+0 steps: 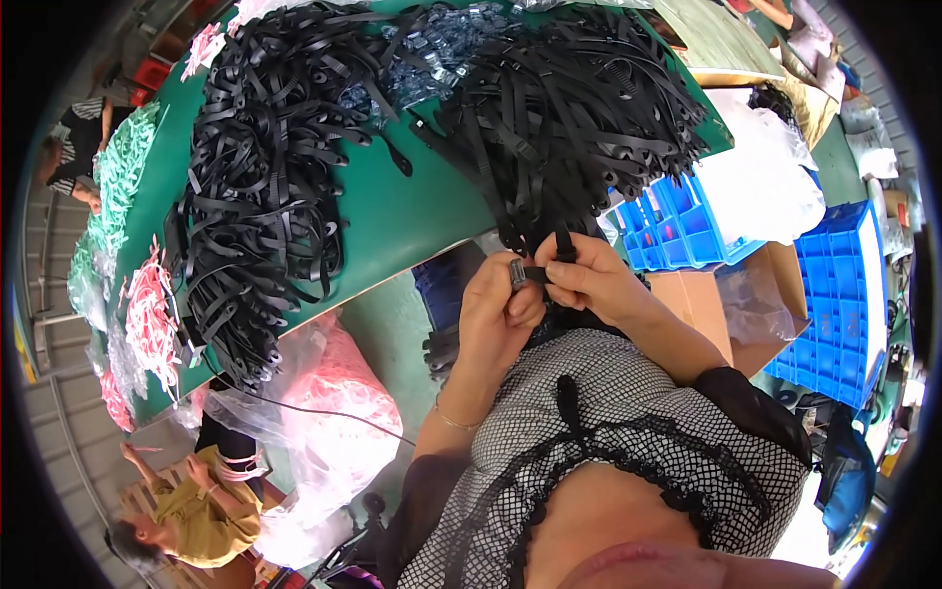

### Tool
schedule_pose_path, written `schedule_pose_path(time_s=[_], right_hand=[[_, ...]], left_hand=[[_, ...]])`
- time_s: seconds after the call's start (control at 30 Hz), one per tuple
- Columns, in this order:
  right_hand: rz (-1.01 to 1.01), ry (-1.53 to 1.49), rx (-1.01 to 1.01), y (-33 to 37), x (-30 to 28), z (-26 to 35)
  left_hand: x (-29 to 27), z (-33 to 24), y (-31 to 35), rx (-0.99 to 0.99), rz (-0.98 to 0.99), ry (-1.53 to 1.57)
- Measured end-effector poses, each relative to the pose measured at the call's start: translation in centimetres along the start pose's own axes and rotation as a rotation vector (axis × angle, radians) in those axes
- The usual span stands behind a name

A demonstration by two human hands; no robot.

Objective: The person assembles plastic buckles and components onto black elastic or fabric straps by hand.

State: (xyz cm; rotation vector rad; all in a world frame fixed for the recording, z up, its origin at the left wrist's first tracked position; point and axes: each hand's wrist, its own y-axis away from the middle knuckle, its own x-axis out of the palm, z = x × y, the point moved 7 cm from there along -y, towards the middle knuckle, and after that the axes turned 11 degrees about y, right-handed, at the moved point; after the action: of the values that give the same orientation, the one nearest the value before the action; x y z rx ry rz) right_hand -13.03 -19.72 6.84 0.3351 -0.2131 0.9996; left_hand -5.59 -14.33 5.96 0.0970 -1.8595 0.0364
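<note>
Close to my chest, at the table's near edge, both hands work together. My left hand [496, 299] is closed on a small grey translucent buckle [517, 274]. Beside it, my right hand [594, 280] pinches a black strap [564, 245] between thumb and fingers; part of the strap runs between the two hands. Ahead of them, a large heap of black straps [579, 108] covers the right of the green table [402, 221]. A second heap of black straps [270, 167] lies to the left. Loose translucent buckles [442, 59] are piled between the heaps at the back.
To the right stand blue crates [829, 304], a cardboard box [756, 304] and a white plastic bag [765, 177]. Pink straps [150, 314] and mint-green straps [128, 177] lie on the left. A plastic-wrapped pink bundle [339, 393] sits below the table; co-workers sit at far left and lower left.
</note>
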Motion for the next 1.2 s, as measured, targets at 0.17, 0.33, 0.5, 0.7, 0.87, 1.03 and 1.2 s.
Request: schedule_pose_path(time_s=[0.17,0.33,0.5,0.7,0.87,1.03,1.2], right_hand=[[-0.003,0.016,0.007,-0.4,0.4,0.1],[0.018,0.04,0.013,-0.7,1.2,0.2],[-0.013,0.144,-0.031,-1.1,1.5,1.0],[-0.006,0.312,-0.019,-1.1,1.4,1.3],[-0.2,0.85,-0.519,-0.8,1.4,3.7],[0.076,0.01,-0.175,-1.3,0.7,1.0],[0.138,-0.163,-0.163,-1.4,0.9,0.9]], left_hand=[[-0.2,-0.5,0.3,0.016,0.011,0.048],[-0.3,-0.7,0.6,0.028,-0.001,0.031],[-1.0,-0.8,0.9,0.017,-0.084,-0.17],[-1.7,-2.7,1.2,0.08,-0.166,-0.515],[-0.4,-4.4,1.6,0.265,-0.261,-0.824],[-0.6,-4.6,2.0,0.264,-0.251,-1.011],[0.1,-5.0,1.1,0.307,-0.105,-1.186]])
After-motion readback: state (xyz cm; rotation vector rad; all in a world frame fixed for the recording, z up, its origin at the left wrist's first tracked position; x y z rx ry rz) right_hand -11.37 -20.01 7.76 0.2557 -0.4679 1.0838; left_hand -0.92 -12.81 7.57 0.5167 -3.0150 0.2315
